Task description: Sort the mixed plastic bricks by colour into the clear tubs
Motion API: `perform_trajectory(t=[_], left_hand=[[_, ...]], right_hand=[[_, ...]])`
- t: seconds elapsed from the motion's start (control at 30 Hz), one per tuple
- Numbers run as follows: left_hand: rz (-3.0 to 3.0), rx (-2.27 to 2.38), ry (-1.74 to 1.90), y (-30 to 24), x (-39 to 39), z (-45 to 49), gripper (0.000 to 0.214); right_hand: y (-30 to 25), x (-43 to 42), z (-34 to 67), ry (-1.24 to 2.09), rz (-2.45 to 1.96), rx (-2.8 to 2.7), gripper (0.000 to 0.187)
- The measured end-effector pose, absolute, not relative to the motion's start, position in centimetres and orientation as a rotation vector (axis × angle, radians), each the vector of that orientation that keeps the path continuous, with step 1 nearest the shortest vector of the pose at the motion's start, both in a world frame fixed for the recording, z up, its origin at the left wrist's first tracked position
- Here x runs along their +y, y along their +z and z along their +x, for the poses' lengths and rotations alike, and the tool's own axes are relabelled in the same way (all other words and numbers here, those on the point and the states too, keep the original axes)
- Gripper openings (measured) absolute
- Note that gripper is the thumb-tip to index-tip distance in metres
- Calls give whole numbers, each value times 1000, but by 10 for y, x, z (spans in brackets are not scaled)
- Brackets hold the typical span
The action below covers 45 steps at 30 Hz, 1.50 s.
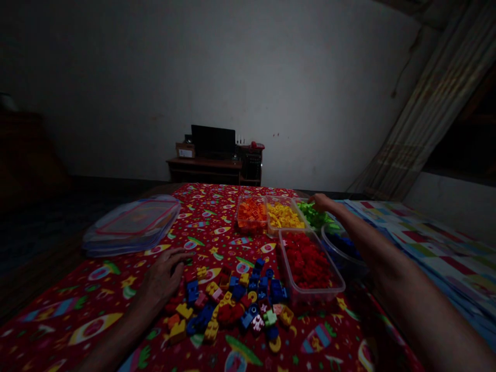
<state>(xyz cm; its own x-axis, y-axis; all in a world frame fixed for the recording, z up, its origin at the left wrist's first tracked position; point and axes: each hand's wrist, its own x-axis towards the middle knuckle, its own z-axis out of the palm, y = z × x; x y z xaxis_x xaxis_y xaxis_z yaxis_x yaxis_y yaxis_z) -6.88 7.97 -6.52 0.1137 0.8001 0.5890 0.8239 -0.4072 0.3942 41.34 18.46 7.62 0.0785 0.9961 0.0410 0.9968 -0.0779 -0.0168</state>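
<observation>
My left hand (167, 271) rests at the left edge of a loose pile of toy building bricks (236, 292), thumb apart from the fingers; a small dark spot at its fingertips is too dim to name. The pile mixes blue, yellow, red, pink and a few pale green bricks. Stretched far forward, my right hand (321, 202) is over a tub of green bricks (315, 216). Its fingers point down at the bricks and are partly hidden, so whether they hold one is unclear.
Clear tubs hold orange bricks (252, 213), yellow bricks (284, 216), red bricks (306, 261) and blue bricks (343, 244). Stacked lids (134, 225) lie on the left of the red patterned cloth (209, 201). Behind stands a desk (205, 164) with a monitor (213, 141).
</observation>
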Motion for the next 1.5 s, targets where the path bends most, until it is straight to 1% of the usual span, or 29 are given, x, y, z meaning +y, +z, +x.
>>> perform_trajectory(t=[0.1,0.27,0.43,0.57,0.7,0.83,0.9,0.97,1.1,1.23,1.33,1.43,1.5], left_hand=[[-2313,-1703,-1196,-67,80,-69,36],[-2334,-1698,-1225,-68,82,-68,36],[-2339,-1740,-1304,-65,81,-63,38],[-2381,-1804,-1313,-57,76,-60,38],[-2424,-1901,-1303,-46,66,-55,39],[-2538,-2007,-1279,-34,57,-47,46],[-2663,-1963,-1259,-30,53,-42,51],[-2794,-1836,-1210,-29,48,-37,56],[-2945,-1565,-991,-35,31,-29,60],[-2922,-1370,-890,-47,16,-23,57],[-2862,-1345,-909,-52,14,-22,53],[-2769,-1485,-1046,-53,20,-25,49],[-2723,-1609,-1126,-51,24,-28,50]], right_hand=[[79,181,418,-74,-2311,-2052,48],[96,161,417,-133,-2227,-2063,41],[126,131,401,-152,-2054,-2055,37],[137,90,367,-44,-1792,-2103,34],[118,36,317,159,-1497,-2198,32],[85,-14,271,212,-1411,-2398,22],[71,-33,259,179,-1448,-2481,18],[59,-48,256,121,-1528,-2538,18],[27,-68,258,-44,-1555,-2565,16],[-4,-69,247,-173,-1485,-2539,24],[-5,-61,234,-81,-1527,-2553,21],[14,-51,226,128,-1562,-2505,18],[26,-45,224,264,-1563,-2394,18]])
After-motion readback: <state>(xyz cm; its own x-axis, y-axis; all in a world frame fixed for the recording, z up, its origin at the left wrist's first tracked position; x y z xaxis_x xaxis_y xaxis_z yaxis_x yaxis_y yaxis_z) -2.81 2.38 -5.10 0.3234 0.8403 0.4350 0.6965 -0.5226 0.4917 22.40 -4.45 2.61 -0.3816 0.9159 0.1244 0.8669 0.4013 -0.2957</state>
